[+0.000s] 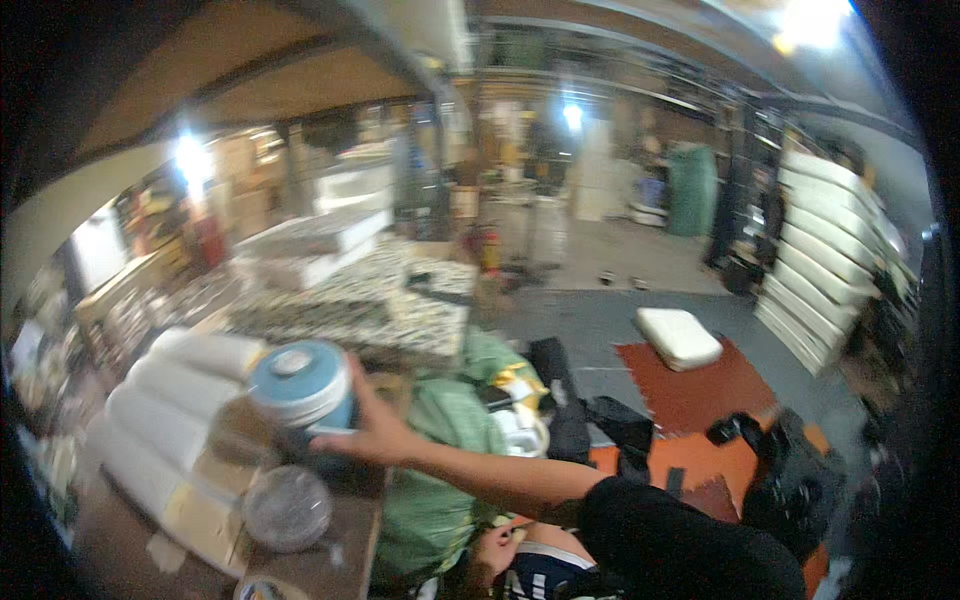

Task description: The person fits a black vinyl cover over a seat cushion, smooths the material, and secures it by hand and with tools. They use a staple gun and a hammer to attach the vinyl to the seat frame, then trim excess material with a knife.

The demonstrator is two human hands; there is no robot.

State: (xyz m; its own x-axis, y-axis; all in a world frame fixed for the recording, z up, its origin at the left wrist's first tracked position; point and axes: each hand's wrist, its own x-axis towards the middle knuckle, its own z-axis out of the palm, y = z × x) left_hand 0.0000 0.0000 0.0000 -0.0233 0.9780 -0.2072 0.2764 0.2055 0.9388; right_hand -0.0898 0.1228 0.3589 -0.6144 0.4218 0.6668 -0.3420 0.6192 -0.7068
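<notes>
My right hand [375,425], on an arm in a black sleeve, reaches left across the view. Its fingers and thumb spread around the side of a blue insulated jug [335,407] with a white band and a round blue lid. The jug stands on a brown table [345,540]. Beside it, on the near side, is a clear round plastic container [287,508]. My left hand [490,555] is low in the view, near my lap, with its fingers curled together. A small pale thing shows at those fingers, too blurred to name.
Long white padded rolls [170,400] lie left of the jug. A green sack [430,500] stands against the table's right side. Speckled foam blocks [400,300] are piled behind. On the floor, a white cushion [680,338] lies on a red mat; white cushions [820,250] are stacked at right.
</notes>
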